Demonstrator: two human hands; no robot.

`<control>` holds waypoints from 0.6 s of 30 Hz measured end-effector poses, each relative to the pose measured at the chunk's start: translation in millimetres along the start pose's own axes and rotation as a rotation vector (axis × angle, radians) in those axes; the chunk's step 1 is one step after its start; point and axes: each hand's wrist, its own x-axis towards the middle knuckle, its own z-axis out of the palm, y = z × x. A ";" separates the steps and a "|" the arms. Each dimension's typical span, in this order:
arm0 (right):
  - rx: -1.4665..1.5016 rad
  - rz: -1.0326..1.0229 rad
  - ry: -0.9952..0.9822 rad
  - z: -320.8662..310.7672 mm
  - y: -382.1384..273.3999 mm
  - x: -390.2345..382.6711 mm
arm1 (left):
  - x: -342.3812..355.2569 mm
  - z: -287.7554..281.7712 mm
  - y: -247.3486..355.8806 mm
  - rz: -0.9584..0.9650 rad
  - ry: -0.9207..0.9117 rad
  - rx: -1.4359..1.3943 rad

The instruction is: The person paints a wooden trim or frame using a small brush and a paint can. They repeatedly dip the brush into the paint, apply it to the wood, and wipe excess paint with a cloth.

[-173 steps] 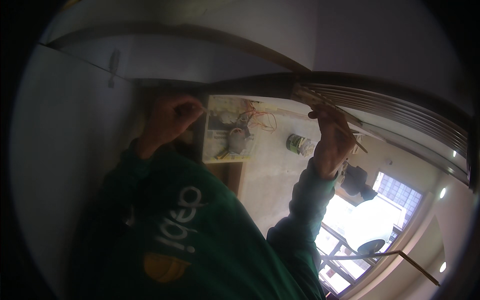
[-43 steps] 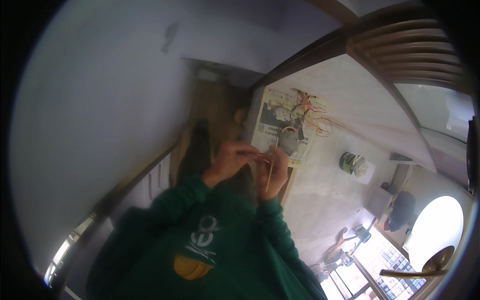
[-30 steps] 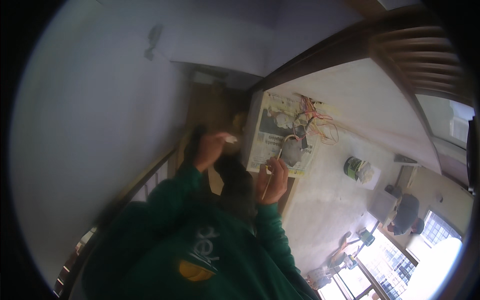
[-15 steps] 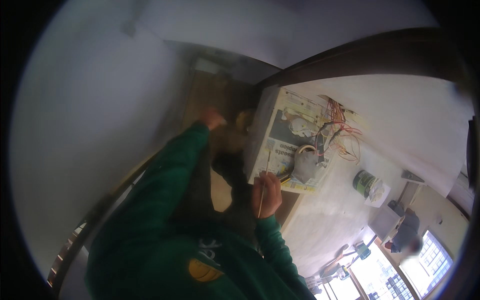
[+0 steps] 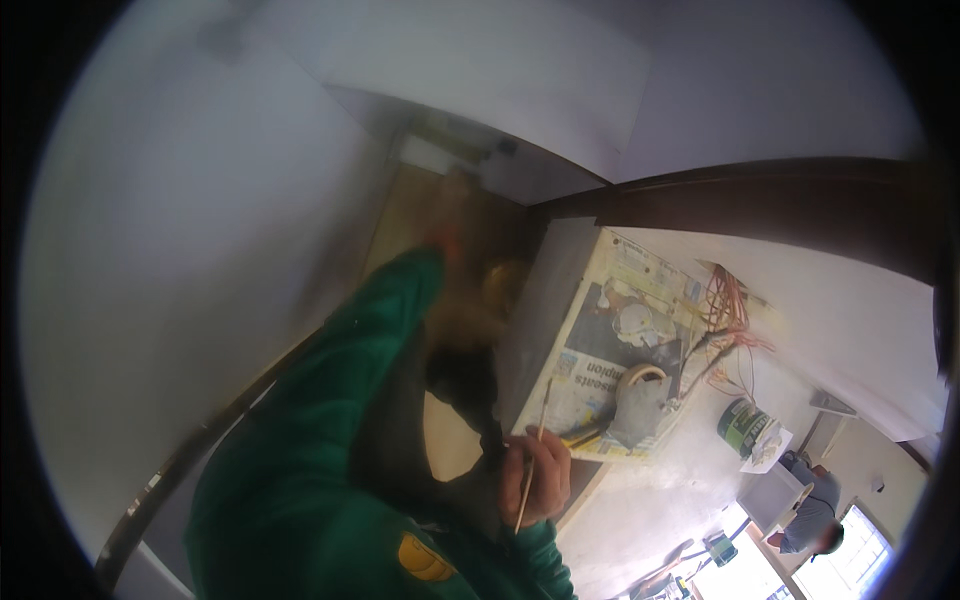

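Observation:
My left hand reaches up into a dim recess, blurred, so its fingers and anything in them cannot be made out. Near it is a rounded brownish object. My right hand grips a thin pale stick, perhaps a brush, at the front corner of a newspaper-covered ledge. On the newspaper lie a tape roll, a grey crumpled lump, some yellow and black slim items and white crumpled material. Bunched red wires hang over the ledge's far side.
A pale wall runs along the left, with a dark rail low beside it. A dark wooden beam crosses overhead. To the right are a green bucket, another person at a grey box, and bright windows.
My left hand has left my right hand and stretched away into the dim recess. My right hand still holds the stick, now lower in the picture. The view has shifted, with the ledge appearing lower.

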 end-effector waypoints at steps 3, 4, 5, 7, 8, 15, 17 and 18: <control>-0.009 0.022 0.028 1.1 -2.4 -2.6 | 58.5 -5.5 13.0 0.056 -0.018 0.090; -0.008 0.027 0.039 3.4 0.8 -6.8 | 78.3 0.2 10.9 0.082 0.026 0.104; 0.016 -0.024 0.133 11.2 8.5 -14.5 | 101.4 8.5 6.1 0.160 0.124 0.172; 0.150 -0.118 0.201 23.0 23.1 -26.8 | 151.4 14.9 -86.7 0.245 0.436 0.422; 0.144 -0.132 0.228 26.8 30.5 -29.0 | 166.5 21.0 -85.3 0.271 0.451 0.422; 0.157 -0.053 0.122 25.2 37.8 -27.2 | 169.3 -9.4 -85.3 0.111 0.329 0.201; 0.071 -0.090 0.155 26.4 36.5 -16.0 | 134.6 -9.1 -34.8 0.211 0.347 0.067; 0.301 -0.057 0.083 23.8 29.0 -7.2 | 109.4 -22.7 -34.6 0.196 0.374 -0.002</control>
